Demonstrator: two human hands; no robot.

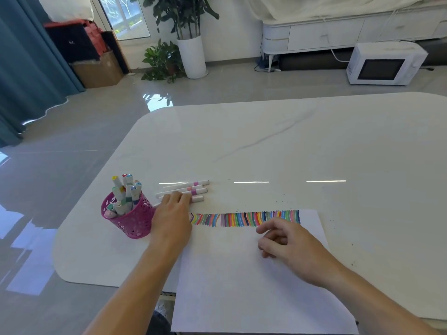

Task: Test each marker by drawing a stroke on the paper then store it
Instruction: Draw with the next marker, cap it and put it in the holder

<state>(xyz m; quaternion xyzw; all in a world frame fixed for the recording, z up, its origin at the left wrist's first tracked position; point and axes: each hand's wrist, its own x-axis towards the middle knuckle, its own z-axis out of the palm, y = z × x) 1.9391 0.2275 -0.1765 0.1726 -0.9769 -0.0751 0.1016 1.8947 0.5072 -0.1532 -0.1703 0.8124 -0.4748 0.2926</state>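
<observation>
A white sheet of paper (242, 274) lies on the table in front of me, with a row of several coloured strokes (244, 218) along its far edge. Beyond its left corner lie three white markers (191, 189) side by side. My left hand (173, 215) rests palm down on the nearest marker, fingers over its barrel. A pink perforated pen holder (131, 220) stands left of that hand with several capped markers (125, 192) upright in it. My right hand (287, 245) hovers over the paper's right part, fingers loosely curled, holding nothing.
The white marble table (266, 146) has a rounded left corner close to the pen holder. On the floor beyond are potted plants (183, 39), a cardboard box (96, 71), a white microwave (384, 64) and a white cabinet (338, 32).
</observation>
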